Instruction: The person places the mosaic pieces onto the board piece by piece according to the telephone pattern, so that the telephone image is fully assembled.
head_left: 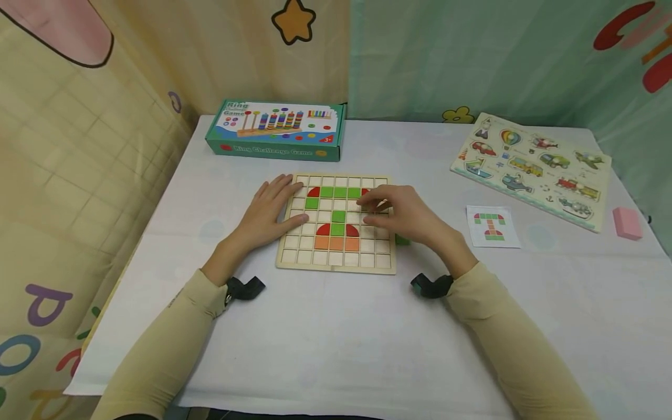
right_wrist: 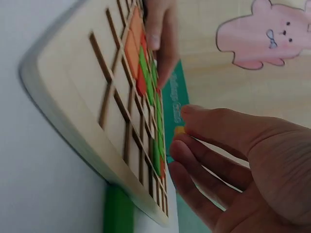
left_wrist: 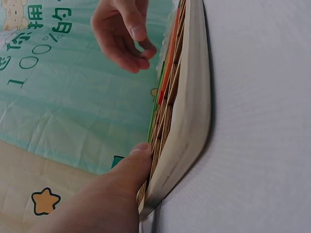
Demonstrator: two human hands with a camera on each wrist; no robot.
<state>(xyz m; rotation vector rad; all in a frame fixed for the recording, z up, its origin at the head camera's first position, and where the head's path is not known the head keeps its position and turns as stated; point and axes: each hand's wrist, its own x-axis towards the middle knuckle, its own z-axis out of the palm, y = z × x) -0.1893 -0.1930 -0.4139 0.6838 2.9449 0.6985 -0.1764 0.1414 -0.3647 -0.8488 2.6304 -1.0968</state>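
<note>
A wooden grid board (head_left: 336, 261) lies on the table with flat coloured pieces in its cells. Its top row of pieces has green squares (head_left: 340, 192) between red rounded pieces, the right one partly hidden by fingers. Lower down, red rounded pieces (head_left: 322, 230) flank a green square above a row of orange squares (head_left: 336, 243). My left hand (head_left: 268, 209) rests on the board's left edge, fingers extended, thumb on the frame. Over the board's right side hovers my right hand (head_left: 401, 213), fingers loosely bent, thumb apart, nothing visible between them (right_wrist: 218, 160).
Right of the board lies a pattern card (head_left: 493, 227). A green block (head_left: 402, 240) sits by the board's right edge, partly under my hand. Farther off are a Ring Challenge Game box (head_left: 278, 131), a vehicle picture puzzle (head_left: 530, 169) and a pink block (head_left: 627, 223).
</note>
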